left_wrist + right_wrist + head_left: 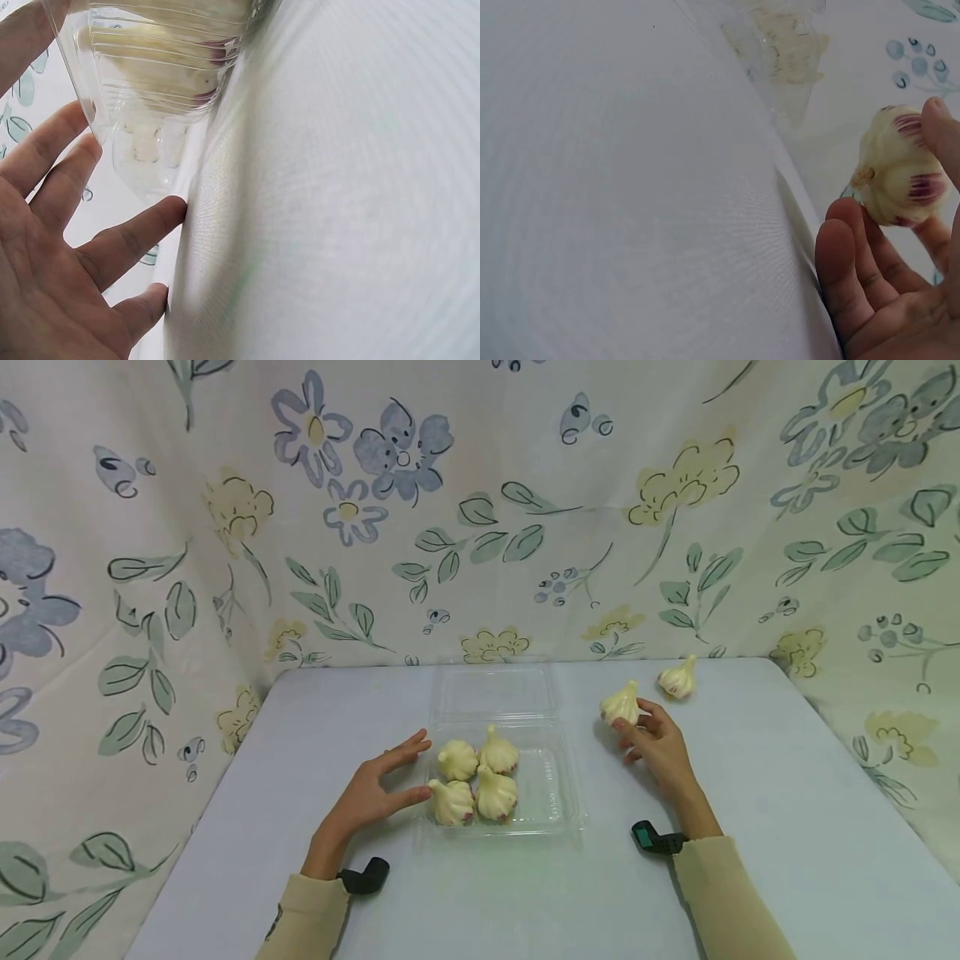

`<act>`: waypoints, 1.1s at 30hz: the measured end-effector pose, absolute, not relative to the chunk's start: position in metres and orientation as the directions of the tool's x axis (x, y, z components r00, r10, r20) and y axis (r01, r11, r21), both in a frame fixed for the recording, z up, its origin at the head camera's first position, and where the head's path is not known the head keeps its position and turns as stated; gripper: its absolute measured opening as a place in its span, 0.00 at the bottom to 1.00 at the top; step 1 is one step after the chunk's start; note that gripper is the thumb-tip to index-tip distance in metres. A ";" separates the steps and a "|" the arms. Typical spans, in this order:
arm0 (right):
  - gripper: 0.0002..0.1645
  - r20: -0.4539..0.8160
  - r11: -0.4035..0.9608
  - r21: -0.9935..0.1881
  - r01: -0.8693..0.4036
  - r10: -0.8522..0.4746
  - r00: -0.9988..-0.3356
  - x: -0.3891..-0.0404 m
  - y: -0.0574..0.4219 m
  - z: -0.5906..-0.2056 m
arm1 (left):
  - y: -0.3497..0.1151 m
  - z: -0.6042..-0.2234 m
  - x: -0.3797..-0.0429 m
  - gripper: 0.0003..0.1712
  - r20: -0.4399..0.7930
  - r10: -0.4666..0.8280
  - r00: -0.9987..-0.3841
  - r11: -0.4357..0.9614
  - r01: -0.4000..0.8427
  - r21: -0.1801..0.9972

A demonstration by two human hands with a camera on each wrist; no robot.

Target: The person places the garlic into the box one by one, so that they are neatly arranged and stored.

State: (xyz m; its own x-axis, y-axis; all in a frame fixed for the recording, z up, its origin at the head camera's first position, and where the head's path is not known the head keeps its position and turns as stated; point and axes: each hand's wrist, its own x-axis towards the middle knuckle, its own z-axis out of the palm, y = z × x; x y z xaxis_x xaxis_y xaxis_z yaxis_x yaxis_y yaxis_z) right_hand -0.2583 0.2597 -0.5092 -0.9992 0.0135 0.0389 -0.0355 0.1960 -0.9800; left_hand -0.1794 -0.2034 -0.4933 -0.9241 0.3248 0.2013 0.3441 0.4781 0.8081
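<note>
My right hand (662, 753) pinches a garlic bulb (619, 703) between thumb and fingers above the right part of the table. In the right wrist view this garlic bulb (900, 166) shows purple streaks and its root end. A clear plastic clamshell box (542, 789) lies with its lid flipped back, and several garlic bulbs (497, 795) sit together in its left part. My left hand (367, 795) is at the box's left side, fingers spread. The left wrist view shows fingers (79, 116) against the ribbed plastic wall (161, 67), with the lower fingers resting on the tabletop.
Another garlic bulb (677, 679) lies at the back right of the white table (495, 893), beyond my right hand. The clear lid (495, 692) reaches toward the back edge. A floral curtain (480, 527) hangs behind the table and along its left side.
</note>
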 end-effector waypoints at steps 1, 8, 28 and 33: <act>0.42 0.046 0.191 -0.981 -0.044 0.008 -0.999 -0.258 0.260 -0.509 | -0.204 -0.493 -0.179 0.41 0.202 0.325 -0.924 0.477 0.344 0.808; 0.37 0.070 0.140 -0.988 -0.071 -0.009 -0.997 -0.256 0.258 -0.506 | -0.204 -0.493 -0.179 0.41 0.203 0.321 -0.925 0.476 0.343 0.810; 0.35 0.185 0.244 -0.949 -0.200 -0.083 -0.979 -0.252 0.242 -0.496 | -0.205 -0.495 -0.180 0.41 0.189 0.321 -0.928 0.479 0.332 0.813; 0.36 0.188 0.238 -0.948 -0.212 -0.121 -0.975 -0.250 0.236 -0.492 | -0.204 -0.495 -0.180 0.40 0.190 0.321 -0.928 0.481 0.333 0.811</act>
